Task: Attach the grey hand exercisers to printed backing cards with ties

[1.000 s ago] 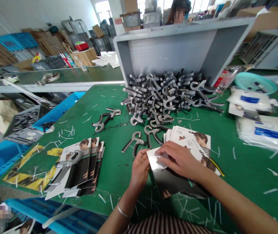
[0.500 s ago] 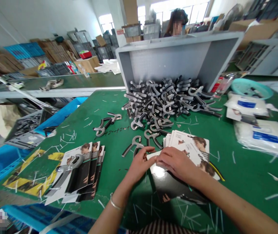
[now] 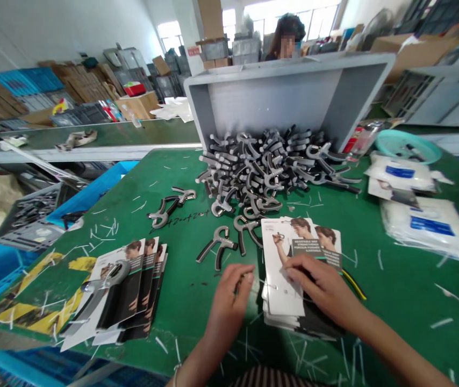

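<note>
A printed packaging card [image 3: 277,252], showing a person using a hand grip, lies on top of a stack of similar cards [image 3: 280,321]. My right hand [image 3: 322,287] is closed at the card's right side, thumb and fingers on its printed face. My left hand [image 3: 233,290] is just left of the stack, above the green table, with fingers curled and a gap to the thumb; I see nothing in it. Beyond it two grey-and-black hand grips [image 3: 218,247] [image 3: 248,232] lie apart from the large heap of hand grips [image 3: 262,166].
A grey crate [image 3: 273,102] lies on its side behind the heap. At left, a hand grip [image 3: 106,285] rests on fanned cards [image 3: 146,290]. White bags [image 3: 423,220] and a turquoise basin [image 3: 409,145] stand right. Thin white strips litter the green table [image 3: 189,333]. A person [image 3: 288,37] is beyond the crate.
My left hand has come off the cards and moved down and left. The top card has turned so its pictured face now stands lengthwise before me, with my right hand at its right side.
</note>
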{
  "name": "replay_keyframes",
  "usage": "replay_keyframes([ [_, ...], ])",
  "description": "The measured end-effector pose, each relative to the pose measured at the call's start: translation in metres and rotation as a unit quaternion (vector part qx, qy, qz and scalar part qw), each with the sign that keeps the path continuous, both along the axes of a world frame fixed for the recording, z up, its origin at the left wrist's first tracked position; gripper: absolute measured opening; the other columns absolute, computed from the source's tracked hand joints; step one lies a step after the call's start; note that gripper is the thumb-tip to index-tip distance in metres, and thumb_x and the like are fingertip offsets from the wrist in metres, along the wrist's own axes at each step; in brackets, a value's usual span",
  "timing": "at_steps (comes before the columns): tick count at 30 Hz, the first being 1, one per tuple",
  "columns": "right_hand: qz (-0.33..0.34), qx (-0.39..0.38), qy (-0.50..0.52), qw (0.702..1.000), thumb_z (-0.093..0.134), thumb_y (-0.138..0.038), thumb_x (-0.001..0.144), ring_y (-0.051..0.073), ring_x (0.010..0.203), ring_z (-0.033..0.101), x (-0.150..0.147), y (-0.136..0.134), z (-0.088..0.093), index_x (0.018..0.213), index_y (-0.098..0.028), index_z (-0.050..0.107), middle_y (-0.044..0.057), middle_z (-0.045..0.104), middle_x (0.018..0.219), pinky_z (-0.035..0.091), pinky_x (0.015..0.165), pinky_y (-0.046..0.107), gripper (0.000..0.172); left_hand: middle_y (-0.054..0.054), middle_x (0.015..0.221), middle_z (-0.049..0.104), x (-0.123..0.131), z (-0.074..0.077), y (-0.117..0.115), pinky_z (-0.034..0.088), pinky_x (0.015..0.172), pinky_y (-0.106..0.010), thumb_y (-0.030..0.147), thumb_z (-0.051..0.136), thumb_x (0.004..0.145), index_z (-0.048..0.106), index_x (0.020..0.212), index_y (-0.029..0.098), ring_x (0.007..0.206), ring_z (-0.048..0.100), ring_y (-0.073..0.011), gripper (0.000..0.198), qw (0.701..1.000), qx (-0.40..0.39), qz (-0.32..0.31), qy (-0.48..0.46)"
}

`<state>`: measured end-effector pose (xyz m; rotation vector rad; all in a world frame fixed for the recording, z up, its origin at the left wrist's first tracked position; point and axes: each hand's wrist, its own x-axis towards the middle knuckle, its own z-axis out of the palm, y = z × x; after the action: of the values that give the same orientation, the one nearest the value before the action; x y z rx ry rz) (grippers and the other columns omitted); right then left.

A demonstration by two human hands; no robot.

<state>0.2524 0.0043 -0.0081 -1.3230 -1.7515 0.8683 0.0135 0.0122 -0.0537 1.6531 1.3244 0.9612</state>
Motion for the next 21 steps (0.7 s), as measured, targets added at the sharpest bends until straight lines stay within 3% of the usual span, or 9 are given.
replay_keyframes([
  [2,0.012,-0.058,0.06,0.996,0.053,-0.033,0.098,0.014,0.068,0.059,-0.003,0.004,-0.004,0.093,-0.022,0.062,-0.001,0.063,0.074,0.046,0.065,0.026,0.015,-0.009,0.11,0.063,-0.017,-0.009,0.02,0.045,0.098,-0.037,0.029,0.048,0.096,0.065,0.109,0.02,0.107,0.059,-0.0229,0.023,0.992,0.057,0.05,0.103],
  [5,-0.068,-0.076,0.18,0.978,0.052,-0.038,0.098,0.012,0.058,0.051,-0.004,0.003,-0.008,0.097,-0.021,0.058,-0.003,0.059,0.065,0.042,0.056,0.024,0.018,-0.012,0.11,0.062,-0.034,-0.026,0.053,0.039,0.104,-0.048,0.025,0.062,0.085,0.064,0.107,0.017,0.111,0.055,-0.0303,0.024,0.968,0.047,0.088,0.23],
  [8,-0.09,-0.079,0.197,0.973,0.055,-0.04,0.097,0.012,0.056,0.05,-0.003,-0.006,-0.011,0.098,-0.021,0.058,-0.003,0.058,0.064,0.041,0.055,0.024,0.019,-0.013,0.101,0.062,-0.039,-0.036,0.081,0.042,0.098,-0.049,0.017,0.065,0.078,0.065,0.096,0.014,0.101,0.058,-0.0313,0.018,0.971,0.019,0.072,0.227],
  [10,-0.067,-0.077,0.162,0.982,0.054,-0.04,0.097,0.013,0.058,0.053,-0.001,-0.011,-0.012,0.098,-0.021,0.059,-0.002,0.059,0.065,0.042,0.056,0.025,0.02,-0.012,0.095,0.063,-0.042,-0.032,0.094,0.045,0.094,-0.045,0.014,0.064,0.077,0.066,0.086,0.016,0.093,0.06,-0.0284,0.01,0.978,0.005,0.054,0.202],
  [13,-0.044,-0.04,0.069,0.996,0.052,-0.039,0.098,0.015,0.068,0.059,0.004,-0.014,-0.008,0.099,-0.022,0.061,0.0,0.064,0.075,0.046,0.064,0.027,0.019,-0.008,0.085,0.065,-0.048,-0.004,0.101,0.051,0.083,-0.038,0.021,0.065,0.079,0.067,0.084,0.017,0.082,0.063,-0.0242,0.007,0.988,-0.013,0.025,0.152],
  [16,-0.066,-0.012,0.009,0.998,0.054,-0.039,0.096,0.017,0.076,0.062,0.006,-0.007,0.003,0.1,-0.023,0.062,0.003,0.068,0.089,0.048,0.069,0.029,0.018,-0.005,0.084,0.068,-0.04,0.039,0.083,0.055,0.067,-0.033,0.039,0.057,0.09,0.063,0.109,0.017,0.068,0.066,-0.0183,0.03,0.998,-0.058,0.003,0.018],
  [18,-0.073,-0.02,0.031,0.997,0.061,-0.041,0.092,0.015,0.073,0.06,0.004,0.002,0.013,0.095,-0.023,0.059,0.004,0.068,0.098,0.048,0.066,0.029,0.019,-0.007,0.095,0.07,-0.021,0.066,0.062,0.057,0.068,-0.034,0.039,0.065,0.086,0.061,0.111,0.016,0.072,0.068,-0.0183,0.034,0.961,-0.148,-0.003,-0.234],
  [21,-0.036,-0.079,0.119,0.989,0.069,-0.044,0.085,0.01,0.056,0.052,0.001,0.015,0.027,0.084,-0.022,0.05,0.0,0.064,0.084,0.043,0.05,0.024,0.029,-0.011,0.095,0.071,0.018,0.087,0.037,0.059,0.066,-0.034,0.035,0.072,0.082,0.063,0.103,0.013,0.07,0.069,-0.019,0.032,0.889,-0.244,-0.066,-0.381],
])
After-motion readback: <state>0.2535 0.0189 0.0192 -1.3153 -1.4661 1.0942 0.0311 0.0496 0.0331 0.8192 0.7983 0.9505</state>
